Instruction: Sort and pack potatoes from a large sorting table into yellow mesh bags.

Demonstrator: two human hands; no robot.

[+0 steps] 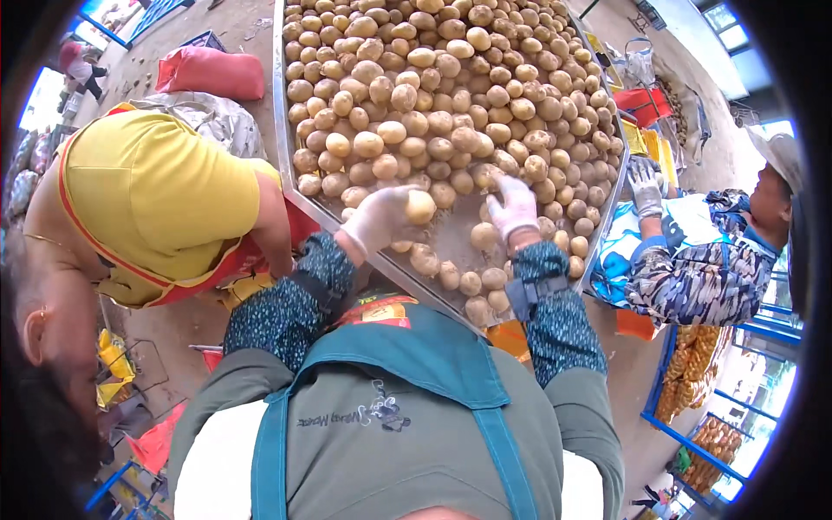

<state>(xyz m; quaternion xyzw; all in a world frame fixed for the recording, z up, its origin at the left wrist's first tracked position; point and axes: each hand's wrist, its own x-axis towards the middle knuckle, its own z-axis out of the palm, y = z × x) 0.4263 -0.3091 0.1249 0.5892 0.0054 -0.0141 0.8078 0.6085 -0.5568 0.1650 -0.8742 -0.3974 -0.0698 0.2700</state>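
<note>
My left hand (382,220), in a pale work glove, grips a yellowish potato (420,207) over the near part of a metal-edged sorting table (396,263). To its right my right hand (515,207), gloved too, is spread with fingertips at the edge of a dusty potato (483,176); whether they touch it is unclear. Between the hands a dusty patch of tabletop (452,231) shows. Several loose potatoes (448,275) lie along the near corner below it. Beyond my hands a deep heap of potatoes (442,97) covers the table.
A co-worker in a yellow shirt (162,195) bends close at the left rim. Another co-worker (702,260) stands at the right, a gloved hand (645,188) near the rim. A full red sack (211,73) lies behind on the floor. Bagged potatoes (689,370) stand on a blue rack at right.
</note>
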